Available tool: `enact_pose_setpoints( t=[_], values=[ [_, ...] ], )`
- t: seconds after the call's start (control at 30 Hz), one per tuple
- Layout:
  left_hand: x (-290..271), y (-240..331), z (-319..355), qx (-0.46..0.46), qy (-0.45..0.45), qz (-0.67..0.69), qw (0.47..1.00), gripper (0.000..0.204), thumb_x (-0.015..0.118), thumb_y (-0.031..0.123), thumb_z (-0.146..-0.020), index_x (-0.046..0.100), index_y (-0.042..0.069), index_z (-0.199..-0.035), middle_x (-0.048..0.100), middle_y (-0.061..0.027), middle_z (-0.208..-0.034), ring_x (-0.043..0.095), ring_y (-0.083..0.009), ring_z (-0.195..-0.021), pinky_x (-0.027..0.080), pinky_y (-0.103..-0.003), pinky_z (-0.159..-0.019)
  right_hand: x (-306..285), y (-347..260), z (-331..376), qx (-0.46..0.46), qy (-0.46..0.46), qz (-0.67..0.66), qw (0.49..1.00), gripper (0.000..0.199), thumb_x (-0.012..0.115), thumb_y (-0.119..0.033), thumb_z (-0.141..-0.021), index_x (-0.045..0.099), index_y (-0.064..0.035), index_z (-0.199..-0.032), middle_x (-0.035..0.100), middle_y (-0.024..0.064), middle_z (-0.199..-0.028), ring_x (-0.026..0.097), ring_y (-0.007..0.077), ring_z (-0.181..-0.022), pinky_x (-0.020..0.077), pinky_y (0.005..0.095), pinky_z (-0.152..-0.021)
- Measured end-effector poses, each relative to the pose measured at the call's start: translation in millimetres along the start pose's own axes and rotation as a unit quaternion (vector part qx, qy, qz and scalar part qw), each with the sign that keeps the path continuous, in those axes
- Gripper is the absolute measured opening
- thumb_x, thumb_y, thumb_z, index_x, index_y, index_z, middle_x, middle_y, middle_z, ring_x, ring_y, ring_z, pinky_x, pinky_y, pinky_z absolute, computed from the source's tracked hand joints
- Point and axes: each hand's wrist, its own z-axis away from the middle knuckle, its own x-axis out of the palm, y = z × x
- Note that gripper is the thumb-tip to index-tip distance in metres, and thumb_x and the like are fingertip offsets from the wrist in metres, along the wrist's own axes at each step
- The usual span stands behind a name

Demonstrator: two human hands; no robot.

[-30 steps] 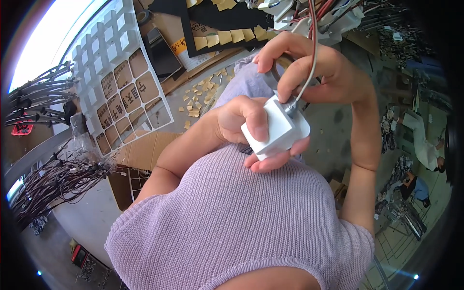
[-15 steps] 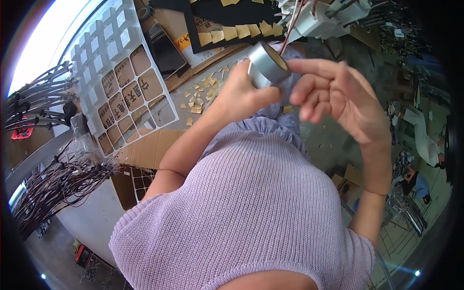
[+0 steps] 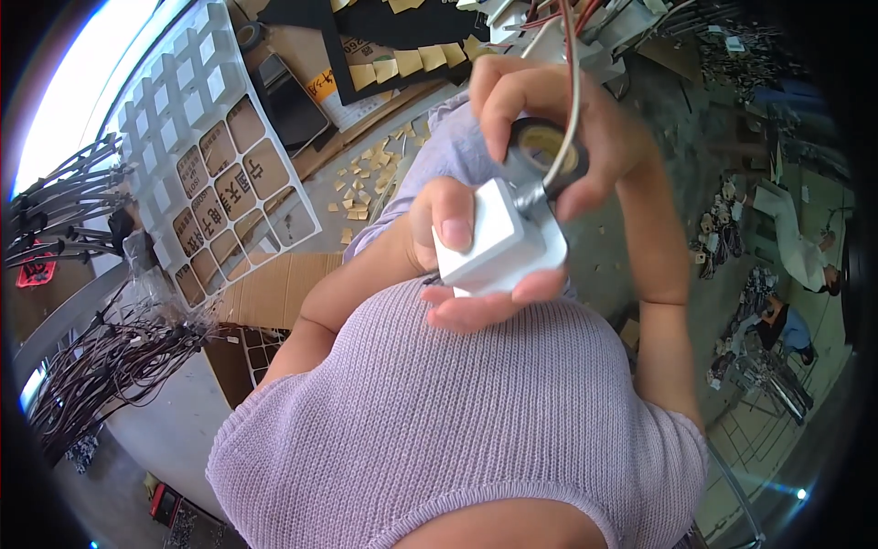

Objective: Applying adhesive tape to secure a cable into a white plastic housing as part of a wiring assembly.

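The left hand [image 3: 466, 265] grips a white box [image 3: 498, 242] at chest height; the right hand [image 3: 558, 119] holds a tape roll [image 3: 540, 151] and grey cable [image 3: 572, 91] against its top. Seemingly taping the cable joint; winding needs a steady box. Beyond, a cluttered worktop [image 3: 320, 183] with white tray [image 3: 197, 156], card scraps [image 3: 366, 174] and wire bundles [image 3: 101, 366].

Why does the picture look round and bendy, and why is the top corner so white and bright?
Head view: the fisheye lens curves straight edges, like the white grid tray, and leaves black corners. Head view: daylight at the upper left is blown out to plain white. Head view: the white block in the left hand looks sharp, while the far edges go soft.
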Motion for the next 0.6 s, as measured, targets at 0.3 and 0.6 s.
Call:
enact_pose_setpoints(
  t=[0.3, 0.6],
  values=[
    [30.7, 10.7, 8.3, 0.139, 0.595, -0.68, 0.407, 0.032, 0.061, 0.014, -0.073, 0.06, -0.001, -0.101, 0.064, -0.0077, -0.075, 0.063, -0.0134, -0.065, 0.048, -0.027, -0.051, 62.7, -35.5, 33.7, 0.185, 0.338, -0.259, 0.886, 0.064, 0.054, -0.052, -0.092, 0.055, 0.0026, -0.125, 0.06, 0.0102, -0.115, 0.057, 0.0137, -0.103, 0.044, 0.0259, -0.085],
    [40.4, 10.4, 8.5, 0.036, 0.484, -0.436, 0.758, 0.04, 0.058, 0.028, -0.076, 0.059, -0.003, -0.101, 0.064, -0.0123, -0.073, 0.063, -0.0174, -0.06, 0.045, -0.024, -0.043, 46.0, -12.7, 22.2, 0.119, 0.268, 0.013, 0.956, 0.103, 0.088, -0.038, -0.06, 0.035, -0.0006, -0.141, 0.046, 0.0067, -0.133, 0.042, 0.0171, -0.124, 0.0341, 0.0307, -0.097]
  ],
)
